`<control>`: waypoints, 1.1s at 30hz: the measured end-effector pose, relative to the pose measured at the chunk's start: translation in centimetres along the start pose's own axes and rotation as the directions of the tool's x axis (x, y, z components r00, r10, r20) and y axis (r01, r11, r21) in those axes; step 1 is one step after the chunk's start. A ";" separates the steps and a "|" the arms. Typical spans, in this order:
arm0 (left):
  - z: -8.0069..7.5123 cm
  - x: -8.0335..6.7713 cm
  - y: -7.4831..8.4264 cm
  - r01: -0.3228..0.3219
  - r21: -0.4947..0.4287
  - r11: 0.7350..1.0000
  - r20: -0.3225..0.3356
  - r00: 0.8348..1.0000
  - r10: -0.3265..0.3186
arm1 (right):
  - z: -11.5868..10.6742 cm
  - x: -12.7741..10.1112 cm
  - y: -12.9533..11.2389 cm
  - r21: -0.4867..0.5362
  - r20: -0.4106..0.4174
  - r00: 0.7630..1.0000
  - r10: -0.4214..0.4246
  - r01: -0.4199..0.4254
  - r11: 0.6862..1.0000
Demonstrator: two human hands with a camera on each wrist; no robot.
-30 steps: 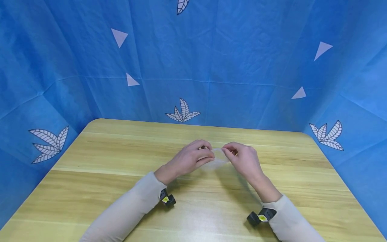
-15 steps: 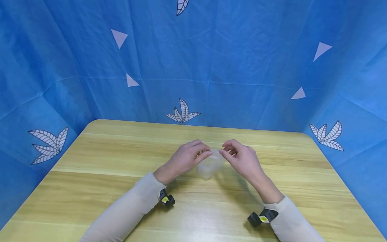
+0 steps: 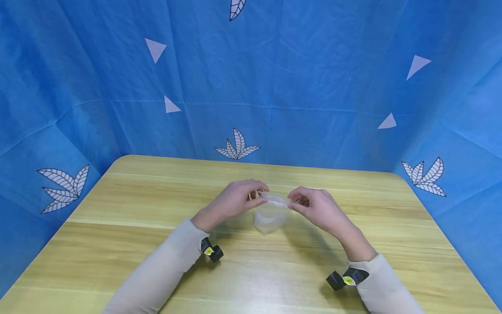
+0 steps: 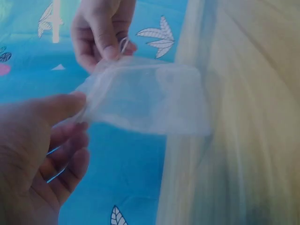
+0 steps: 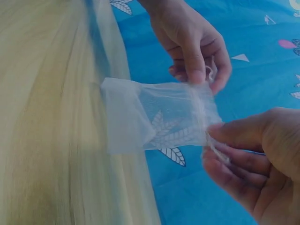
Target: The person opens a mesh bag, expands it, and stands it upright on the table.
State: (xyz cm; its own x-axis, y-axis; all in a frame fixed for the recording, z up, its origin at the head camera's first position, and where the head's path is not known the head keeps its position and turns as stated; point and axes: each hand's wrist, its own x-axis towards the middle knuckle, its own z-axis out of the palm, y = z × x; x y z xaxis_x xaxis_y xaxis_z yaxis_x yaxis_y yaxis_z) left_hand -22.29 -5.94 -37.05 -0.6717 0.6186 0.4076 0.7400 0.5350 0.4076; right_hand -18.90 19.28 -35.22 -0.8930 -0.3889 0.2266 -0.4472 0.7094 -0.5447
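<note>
A small white see-through drawstring pouch (image 3: 270, 218) hangs above the table between the two hands, its mouth edge stretched between them. My left hand (image 3: 237, 200) pinches one upper corner between thumb and fingertips. At the opposite corner, my right hand (image 3: 319, 209) pinches the gathered edge in the same way. A thin white cord (image 5: 219, 154) loops out by the right fingers in the right wrist view. Seen from the left wrist, the pouch (image 4: 145, 101) looks flat and sheer, with a milkier patch toward its bottom end.
Beneath the hands lies a light wood-grain table (image 3: 157, 257). A blue curtain (image 3: 251, 78) with white leaves and triangles surrounds its back and sides. Black wrist cameras (image 3: 213, 251) are strapped over both pale sleeves.
The pouch, bunched up near the fingers a second ago, now hangs down with its body spread out. Both hands have drawn slightly apart, the left one going left.
</note>
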 end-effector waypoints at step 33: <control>-1.5 0.0 -0.4 0.003 -0.018 1.000 0.146 0.989 -0.001 | 0.0 -0.1 0.4 -0.004 0.059 0.995 -0.076 0.077 0.997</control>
State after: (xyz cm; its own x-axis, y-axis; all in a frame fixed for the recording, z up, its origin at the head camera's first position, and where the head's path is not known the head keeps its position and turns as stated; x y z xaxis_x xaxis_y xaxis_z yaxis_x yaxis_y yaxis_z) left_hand -22.58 -6.99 -36.03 -0.6601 0.6954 0.2840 0.7371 0.5268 0.4232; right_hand -18.98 19.58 -35.47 -0.8516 -0.4759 0.2196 -0.5146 0.6799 -0.5224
